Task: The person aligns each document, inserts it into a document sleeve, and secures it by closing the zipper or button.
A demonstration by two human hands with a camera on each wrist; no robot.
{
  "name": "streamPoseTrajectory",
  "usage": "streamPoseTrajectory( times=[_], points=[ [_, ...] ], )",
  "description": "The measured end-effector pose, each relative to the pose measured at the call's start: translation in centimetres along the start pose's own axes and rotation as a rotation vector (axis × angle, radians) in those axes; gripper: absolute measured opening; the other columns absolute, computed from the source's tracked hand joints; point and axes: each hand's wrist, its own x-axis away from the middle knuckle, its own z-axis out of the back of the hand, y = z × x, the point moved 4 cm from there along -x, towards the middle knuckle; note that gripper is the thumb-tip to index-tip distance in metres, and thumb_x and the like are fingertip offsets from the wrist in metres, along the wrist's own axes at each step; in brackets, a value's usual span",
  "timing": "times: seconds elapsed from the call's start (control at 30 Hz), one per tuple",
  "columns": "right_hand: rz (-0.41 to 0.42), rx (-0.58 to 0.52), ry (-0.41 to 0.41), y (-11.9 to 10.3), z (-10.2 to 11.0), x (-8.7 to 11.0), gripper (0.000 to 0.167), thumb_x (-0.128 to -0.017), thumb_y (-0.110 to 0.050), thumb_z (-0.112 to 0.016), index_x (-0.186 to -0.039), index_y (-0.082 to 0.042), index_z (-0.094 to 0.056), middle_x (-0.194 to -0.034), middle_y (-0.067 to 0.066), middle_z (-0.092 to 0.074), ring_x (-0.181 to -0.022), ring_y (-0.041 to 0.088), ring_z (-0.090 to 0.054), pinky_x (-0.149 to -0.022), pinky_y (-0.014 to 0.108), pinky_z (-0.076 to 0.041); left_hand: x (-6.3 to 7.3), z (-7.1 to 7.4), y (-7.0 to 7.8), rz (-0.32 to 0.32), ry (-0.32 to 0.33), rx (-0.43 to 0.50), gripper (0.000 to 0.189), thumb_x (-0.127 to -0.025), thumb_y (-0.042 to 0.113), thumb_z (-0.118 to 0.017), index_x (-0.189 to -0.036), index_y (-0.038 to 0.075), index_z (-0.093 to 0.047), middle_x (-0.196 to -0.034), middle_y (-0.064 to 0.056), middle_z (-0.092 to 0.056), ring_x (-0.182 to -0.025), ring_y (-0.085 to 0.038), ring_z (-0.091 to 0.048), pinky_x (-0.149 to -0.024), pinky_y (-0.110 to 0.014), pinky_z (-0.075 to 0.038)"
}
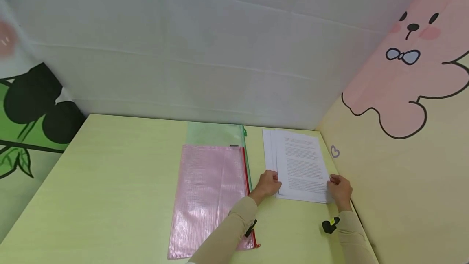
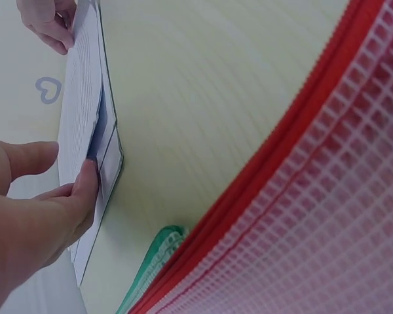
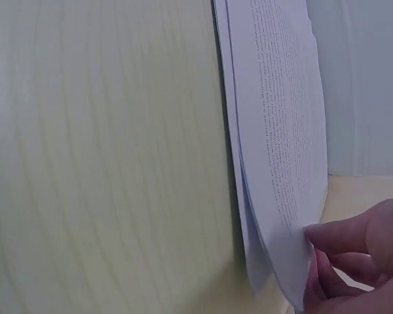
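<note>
A stack of printed paper sheets point(image 1: 304, 164) lies at the right end of the table, its upper sheets offset to the right of those beneath. My right hand point(image 1: 340, 190) pinches the lower right corner of the upper sheets point(image 3: 285, 196), thumb on the printed face and fingers behind. That corner bends up from the lower sheet. At the left edge, my left hand point(image 1: 268, 183) touches the sheets with its fingertips point(image 2: 86, 171). Its thumb point(image 2: 36, 159) stands apart from those fingers, over the page. A narrow gap shows under the raised left edge.
A pink mesh zipper pouch point(image 1: 205, 190) with a red zipper lies left of the papers, under my left forearm. Beneath its far end is a green zipper pouch point(image 1: 214, 133). Walls rise behind the table point(image 1: 110, 174) and along its right side.
</note>
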Motion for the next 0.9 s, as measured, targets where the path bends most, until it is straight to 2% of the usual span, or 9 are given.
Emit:
streamPoseTrajectory(
  times=[0.1, 0.2, 0.37, 0.53, 0.73, 0.9],
  points=[
    [0.018, -0.001, 0.036, 0.1, 0.2, 0.0, 0.024, -0.093, 0.001, -0.061, -0.112, 0.015, -0.067, -0.104, 0.033, -0.067, -0.094, 0.045, -0.062, -0.083, 0.047, -0.047, -0.1, 0.1, -0.3, -0.007, 0.044, 0.001, 0.015, -0.09, -0.003, -0.068, -0.103, -0.011, -0.069, -0.091, -0.011, -0.067, -0.086, -0.017, -0.063, -0.076, -0.027, -0.056],
    [0.022, 0.005, 0.034, 0.4, 0.3, -0.1, 0.021, -0.095, -0.002, -0.063, -0.109, 0.013, -0.07, -0.098, 0.03, -0.068, -0.089, 0.039, -0.06, -0.076, 0.041, -0.044, -0.1, 0.3, -0.7, 0.008, 0.072, 0.012, 0.016, -0.09, -0.003, -0.072, -0.104, -0.011, -0.07, -0.089, -0.009, -0.068, -0.084, -0.015, -0.062, -0.076, -0.027, -0.056],
    [-0.007, 0.008, -0.009, 0.8, 0.1, 0.0, 0.025, -0.098, -0.008, -0.066, -0.112, 0.012, -0.069, -0.102, 0.029, -0.068, -0.091, 0.038, -0.061, -0.073, 0.037, -0.043, -0.2, 0.4, -0.9, 0.016, 0.091, 0.027, 0.019, -0.087, -0.004, -0.075, -0.104, -0.011, -0.071, -0.085, -0.007, -0.067, -0.08, -0.013, -0.061, -0.073, -0.026, -0.057],
    [-0.02, 0.031, -0.06, 0.4, 0.2, 0.3, 0.029, -0.099, -0.012, -0.067, -0.115, 0.012, -0.069, -0.103, 0.028, -0.068, -0.092, 0.037, -0.061, -0.071, 0.034, -0.044, -0.2, 0.7, -1.0, -0.009, 0.129, 0.052, 0.015, -0.085, -0.009, -0.074, -0.1, -0.011, -0.071, -0.083, -0.009, -0.069, -0.077, -0.014, -0.063, -0.072, -0.027, -0.058],
    [-0.045, -0.004, -0.146, 0.7, 0.1, 0.2, 0.034, -0.098, -0.013, -0.068, -0.121, 0.013, -0.067, -0.112, 0.028, -0.068, -0.099, 0.035, -0.061, -0.07, 0.023, -0.045, 0.1, 1.2, -1.1, 0.006, 0.136, 0.047, 0.013, -0.085, -0.01, -0.072, -0.097, -0.008, -0.071, -0.083, -0.009, -0.069, -0.076, -0.013, -0.063, -0.068, -0.025, -0.057],
    [-0.058, -0.085, -0.201, 1.1, 0.2, 0.2, 0.035, -0.098, -0.011, -0.068, -0.124, 0.013, -0.065, -0.109, 0.021, -0.07, -0.088, 0.016, -0.062, -0.066, 0.016, -0.049, 0.5, 1.9, -0.5, -0.022, 0.13, 0.039, 0.011, -0.085, -0.01, -0.071, -0.095, -0.007, -0.071, -0.082, -0.009, -0.069, -0.076, -0.015, -0.064, -0.068, -0.026, -0.057]
  ],
)
